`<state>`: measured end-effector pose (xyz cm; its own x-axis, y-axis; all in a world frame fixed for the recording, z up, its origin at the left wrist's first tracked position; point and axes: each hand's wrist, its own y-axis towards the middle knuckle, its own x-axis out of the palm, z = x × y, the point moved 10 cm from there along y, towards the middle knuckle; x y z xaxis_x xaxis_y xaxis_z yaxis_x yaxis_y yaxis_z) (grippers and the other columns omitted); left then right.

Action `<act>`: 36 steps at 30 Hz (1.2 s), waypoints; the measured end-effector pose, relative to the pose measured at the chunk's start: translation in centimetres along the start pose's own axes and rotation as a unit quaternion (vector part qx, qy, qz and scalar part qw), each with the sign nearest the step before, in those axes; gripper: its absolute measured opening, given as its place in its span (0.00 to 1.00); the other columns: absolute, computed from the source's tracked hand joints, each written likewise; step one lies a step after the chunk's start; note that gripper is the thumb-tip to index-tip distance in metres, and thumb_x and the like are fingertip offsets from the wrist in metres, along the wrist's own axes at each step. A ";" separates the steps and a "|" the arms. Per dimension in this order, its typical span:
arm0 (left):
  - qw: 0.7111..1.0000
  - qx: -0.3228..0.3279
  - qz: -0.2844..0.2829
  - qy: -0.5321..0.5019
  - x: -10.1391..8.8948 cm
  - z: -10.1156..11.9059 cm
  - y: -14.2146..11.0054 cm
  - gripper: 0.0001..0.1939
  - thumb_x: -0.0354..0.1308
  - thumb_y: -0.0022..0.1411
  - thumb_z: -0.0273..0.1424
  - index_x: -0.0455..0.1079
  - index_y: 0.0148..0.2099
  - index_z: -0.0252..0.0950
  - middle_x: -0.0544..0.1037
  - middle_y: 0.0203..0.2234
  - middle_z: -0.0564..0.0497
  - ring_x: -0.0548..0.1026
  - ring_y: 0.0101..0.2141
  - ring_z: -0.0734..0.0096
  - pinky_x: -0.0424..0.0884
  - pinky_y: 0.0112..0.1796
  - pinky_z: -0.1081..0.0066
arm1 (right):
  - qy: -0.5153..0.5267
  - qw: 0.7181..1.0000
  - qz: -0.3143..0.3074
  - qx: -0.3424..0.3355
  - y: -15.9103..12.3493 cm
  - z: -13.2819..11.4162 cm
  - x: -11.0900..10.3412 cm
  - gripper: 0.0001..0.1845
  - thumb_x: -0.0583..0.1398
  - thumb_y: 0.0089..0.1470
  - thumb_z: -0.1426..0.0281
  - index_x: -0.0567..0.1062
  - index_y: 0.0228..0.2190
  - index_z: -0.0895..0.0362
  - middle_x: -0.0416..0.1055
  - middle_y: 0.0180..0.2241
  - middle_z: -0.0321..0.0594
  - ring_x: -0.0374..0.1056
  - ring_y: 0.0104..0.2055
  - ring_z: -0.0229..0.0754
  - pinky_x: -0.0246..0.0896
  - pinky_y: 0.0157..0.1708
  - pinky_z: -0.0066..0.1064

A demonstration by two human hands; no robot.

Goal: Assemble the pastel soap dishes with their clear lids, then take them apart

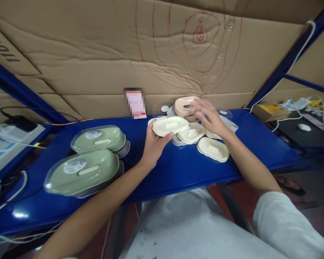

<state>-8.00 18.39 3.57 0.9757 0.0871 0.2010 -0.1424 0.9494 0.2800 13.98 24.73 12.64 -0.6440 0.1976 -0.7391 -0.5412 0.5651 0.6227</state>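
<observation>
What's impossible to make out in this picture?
All in the head view:
Right hand: its fingers are motion-blurred, so contact with the peach piece is unclear.
Left hand: some fingers are hidden beneath the cream piece it holds.
Phone-like item: pixelated, unreadable.
Round labels on the green containers: print too small.
Cardboard lettering: cut off by the left edge.

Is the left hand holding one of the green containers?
No, the left hand holds a cream oval piece, while both green containers sit apart from it on the blue table.
</observation>
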 end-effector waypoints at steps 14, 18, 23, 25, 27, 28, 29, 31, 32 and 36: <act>0.840 0.236 -0.152 0.464 4.8 3.5 -3.3 0.41 0.62 0.70 0.35 0.48 0.78 0.43 0.52 0.77 0.35 0.58 0.73 0.43 0.58 0.68 0.44 | -0.113 0.987 0.088 0.076 -1.9 3.6 -5.8 0.18 0.58 0.70 0.57 0.80 0.51 0.52 0.80 0.52 0.49 0.74 0.57 0.60 0.67 0.59 0.55; 0.758 0.212 -0.163 0.595 5.1 2.6 -3.6 0.38 0.60 0.72 0.35 0.51 0.78 0.38 0.48 0.77 0.32 0.52 0.75 0.39 0.52 0.69 0.40 | -0.148 0.981 0.034 0.124 -3.2 9.7 -4.9 0.17 0.57 0.68 0.63 0.80 0.50 0.55 0.80 0.52 0.53 0.73 0.56 0.60 0.66 0.59 0.56; 0.787 0.156 -0.162 0.574 3.9 0.4 -2.9 0.40 0.62 0.70 0.42 0.53 0.77 0.37 0.47 0.77 0.27 0.50 0.75 0.33 0.50 0.67 0.34 | -0.129 0.984 0.014 0.119 -3.9 11.9 -3.3 0.23 0.53 0.66 0.68 0.76 0.58 0.55 0.76 0.59 0.51 0.71 0.61 0.57 0.66 0.63 0.55; 0.801 0.157 -0.177 0.550 4.1 -0.1 -3.0 0.40 0.63 0.69 0.42 0.55 0.77 0.37 0.49 0.76 0.28 0.52 0.74 0.33 0.51 0.67 0.34 | -0.119 0.986 0.003 0.116 -3.9 11.8 -2.7 0.25 0.52 0.66 0.68 0.75 0.60 0.56 0.76 0.59 0.52 0.72 0.61 0.56 0.67 0.63 0.55; 0.805 0.163 -0.190 0.538 4.7 0.0 -3.3 0.39 0.63 0.69 0.41 0.55 0.76 0.39 0.52 0.76 0.29 0.54 0.74 0.33 0.52 0.68 0.35 | -0.113 0.987 -0.005 0.110 -3.9 11.5 -2.3 0.25 0.51 0.67 0.68 0.74 0.60 0.58 0.76 0.59 0.54 0.73 0.62 0.57 0.67 0.63 0.56; 0.803 0.169 -0.192 0.538 5.0 0.5 -3.6 0.38 0.63 0.70 0.40 0.55 0.76 0.39 0.52 0.76 0.30 0.54 0.74 0.34 0.53 0.68 0.35 | -0.112 0.988 -0.006 0.108 -3.9 11.3 -2.2 0.26 0.51 0.67 0.67 0.74 0.61 0.59 0.75 0.60 0.55 0.72 0.62 0.57 0.66 0.64 0.56; 0.799 0.181 -0.194 0.540 5.3 1.3 -4.0 0.37 0.62 0.70 0.38 0.56 0.76 0.39 0.53 0.76 0.32 0.54 0.74 0.35 0.53 0.68 0.35 | -0.112 0.988 -0.005 0.107 -3.9 11.1 -2.1 0.26 0.51 0.68 0.67 0.73 0.62 0.59 0.75 0.61 0.55 0.72 0.63 0.58 0.66 0.64 0.57; 0.781 0.220 -0.197 0.550 5.6 4.1 -5.2 0.33 0.60 0.72 0.36 0.59 0.75 0.40 0.55 0.76 0.35 0.55 0.74 0.38 0.53 0.69 0.38 | -0.111 0.988 -0.004 0.110 -3.9 11.1 -2.0 0.27 0.51 0.69 0.65 0.71 0.64 0.58 0.74 0.62 0.55 0.72 0.63 0.59 0.67 0.63 0.59; 0.768 0.248 -0.200 0.556 5.4 5.8 -6.2 0.30 0.59 0.73 0.35 0.62 0.73 0.41 0.57 0.75 0.37 0.58 0.73 0.41 0.53 0.70 0.41 | -0.111 0.988 -0.002 0.112 -3.9 11.2 -2.0 0.28 0.51 0.69 0.64 0.70 0.65 0.57 0.73 0.62 0.56 0.72 0.63 0.60 0.67 0.63 0.60; 0.734 0.299 -0.147 0.592 -0.3 12.5 -9.9 0.29 0.62 0.70 0.40 0.64 0.71 0.52 0.65 0.72 0.46 0.67 0.69 0.43 0.53 0.70 0.38 | -0.109 0.988 0.022 0.111 -3.8 11.2 -2.6 0.30 0.52 0.70 0.61 0.66 0.68 0.59 0.67 0.67 0.60 0.65 0.69 0.61 0.62 0.67 0.60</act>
<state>-8.97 5.16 12.41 0.3884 0.4415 -0.8088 0.4015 0.7089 0.5798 23.77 31.07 9.35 -0.5196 0.3795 -0.7655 -0.3687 0.7087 0.6015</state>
